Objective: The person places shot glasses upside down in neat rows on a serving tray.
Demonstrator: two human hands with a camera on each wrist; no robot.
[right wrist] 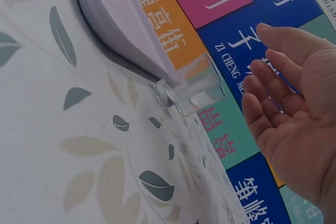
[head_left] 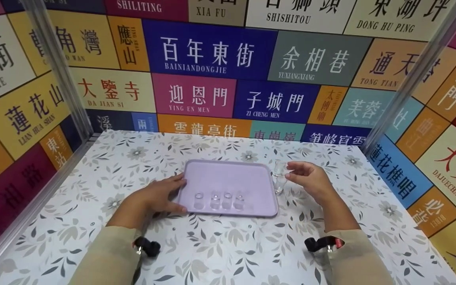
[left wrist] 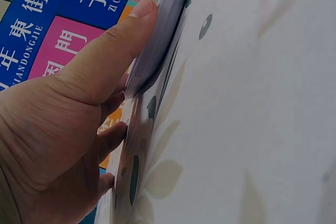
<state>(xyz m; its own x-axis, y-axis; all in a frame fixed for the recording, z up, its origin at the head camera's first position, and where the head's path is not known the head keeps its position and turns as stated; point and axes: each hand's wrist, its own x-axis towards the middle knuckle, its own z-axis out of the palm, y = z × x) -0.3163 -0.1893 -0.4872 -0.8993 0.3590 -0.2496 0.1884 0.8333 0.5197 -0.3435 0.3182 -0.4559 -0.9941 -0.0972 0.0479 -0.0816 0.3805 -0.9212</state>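
A lilac tray (head_left: 228,174) lies on the table, with several small clear cups (head_left: 198,201) in a row along its near side. My left hand (head_left: 164,194) touches the tray's left end, thumb at the near corner and fingers spread along the edge; in the left wrist view the thumb (left wrist: 123,40) lies against the rim. Just off the tray's right edge, clear glassware (head_left: 279,186) looks like two small cups that overlap in the right wrist view. Beside it is my right hand (head_left: 309,178), fingers loosely bent; a gap shows between that hand (right wrist: 294,108) and the glassware (right wrist: 202,87).
A white tabletop (head_left: 220,249) with a leaf and flower print carries everything. Panels with colourful place-name signs (head_left: 212,51) enclose the back and both sides, joined by clear corner posts (head_left: 59,71). Dark camera mounts (head_left: 149,246) sit at both wrists.
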